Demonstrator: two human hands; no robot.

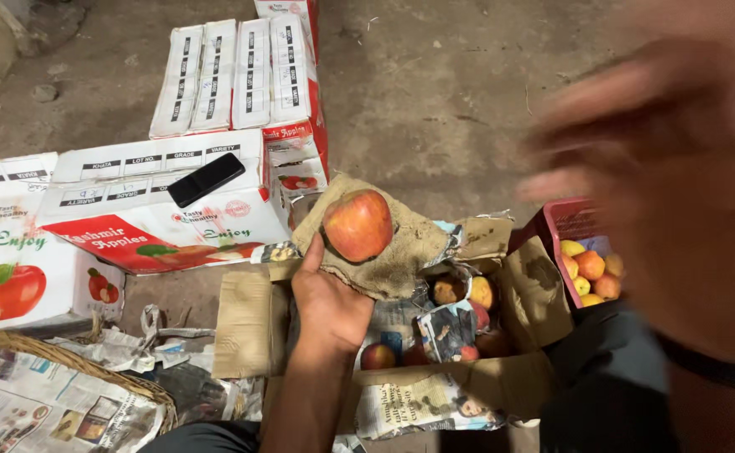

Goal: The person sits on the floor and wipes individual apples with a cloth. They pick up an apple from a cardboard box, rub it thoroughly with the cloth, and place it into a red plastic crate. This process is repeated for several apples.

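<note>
The right hand sits nearest the lens, a big blur across the right of the view. Its fingers seem spread and it appears to hold nothing, but the smear is too heavy to tell for sure.

The main risk, as I judge it, is that this hand hides the red crate of small apples and part of the open carton, so anything beneath it goes unseen and could be knocked. The second risk is the apple: it sits on a loose burlap cloth with only fingertips under it, so a tilt of the palm could roll it onto the concrete floor and bruise it. A phone lies flat on a printed box nearby, close enough to be swept off by an elbow.

The left hand reaches up from below, palm up, thumb out to the left, fingers cupped under cloth and apple together, above the carton's far edge.
</note>
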